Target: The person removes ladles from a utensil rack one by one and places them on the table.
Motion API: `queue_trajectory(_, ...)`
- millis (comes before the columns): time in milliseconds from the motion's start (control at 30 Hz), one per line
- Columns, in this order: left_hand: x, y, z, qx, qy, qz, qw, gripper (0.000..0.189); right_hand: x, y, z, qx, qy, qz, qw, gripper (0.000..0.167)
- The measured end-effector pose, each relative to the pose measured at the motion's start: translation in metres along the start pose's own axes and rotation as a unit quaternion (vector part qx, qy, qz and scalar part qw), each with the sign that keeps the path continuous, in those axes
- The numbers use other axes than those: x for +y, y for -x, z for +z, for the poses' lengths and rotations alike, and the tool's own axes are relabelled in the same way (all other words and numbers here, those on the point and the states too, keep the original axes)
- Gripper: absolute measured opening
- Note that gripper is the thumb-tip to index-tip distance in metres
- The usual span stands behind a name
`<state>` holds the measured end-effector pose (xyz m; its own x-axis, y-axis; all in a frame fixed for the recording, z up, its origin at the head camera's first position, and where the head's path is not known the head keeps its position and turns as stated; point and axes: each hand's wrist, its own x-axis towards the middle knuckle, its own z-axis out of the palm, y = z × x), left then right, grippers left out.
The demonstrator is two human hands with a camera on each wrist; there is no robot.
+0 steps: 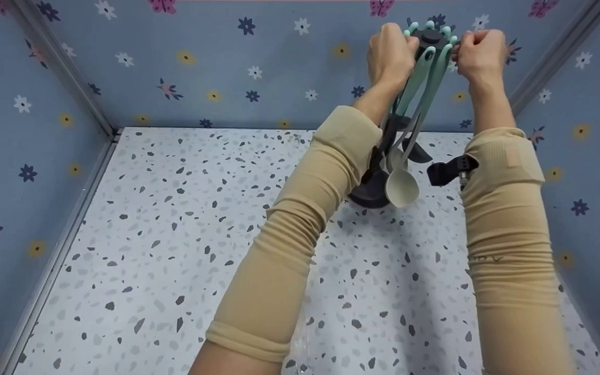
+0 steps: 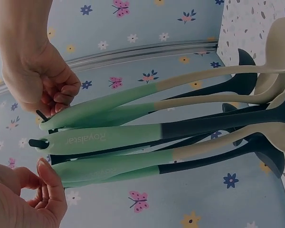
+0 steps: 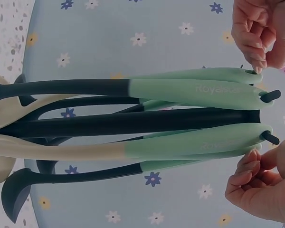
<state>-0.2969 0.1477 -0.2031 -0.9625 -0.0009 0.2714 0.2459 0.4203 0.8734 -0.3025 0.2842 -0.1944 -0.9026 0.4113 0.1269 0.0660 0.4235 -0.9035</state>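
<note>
A dark utensil rack (image 1: 430, 37) stands toward the back right, hung round with several cooking utensils by their mint-green handles (image 3: 199, 142). A beige spoon (image 1: 402, 188) hangs at the front, with dark ladles (image 3: 16, 194) among the others. At the left of the rack's top, my left hand (image 1: 391, 56) pinches with thumb and fingertips at a hook. My right hand (image 1: 482, 54) does likewise on the opposite side, beside a handle end. Dark hook tips (image 2: 38, 143) poke through the handle holes. Whether the fingers grip hook or handle end, I cannot tell.
The rack's round dark base (image 1: 370, 195) is by the speckled white tabletop (image 1: 175, 234). Blue flowered panels (image 1: 279, 62) enclose the back and both sides, joined by grey metal rails (image 1: 65, 67). A black strap piece (image 1: 448, 169) sticks out at the right sleeve.
</note>
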Motion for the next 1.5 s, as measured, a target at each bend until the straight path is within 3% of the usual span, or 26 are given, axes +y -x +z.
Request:
queue_trajectory(133,-0.003,0.0,-0.003,0.009,-0.007,-0.002,0.9999,0.034,0.0,0.002,0.004,-0.004,0.0,-0.011,0.9999,0.024)
queue_trajectory(500,-0.011,0.001,-0.017,0.024,-0.011,0.029,0.9992,0.039,-0.001,0.005,0.014,-0.011,-0.002,-0.036,0.9993,0.026)
queue_trajectory(833,-0.022,0.006,-0.041,0.027,0.001,0.038,0.9989,0.037,-0.006,0.015,0.03,-0.035,-0.02,-0.058,0.9975,0.031)
queue_trajectory(1200,-0.034,0.015,-0.067,0.03,0.042,0.048,0.9975,0.033,-0.015,0.031,0.049,-0.053,0.002,-0.092,0.9944,0.031)
queue_trajectory(1500,-0.04,0.019,-0.083,0.032,0.051,0.042,0.9973,0.035,-0.017,0.038,0.063,-0.077,-0.029,-0.111,0.9904,0.035)
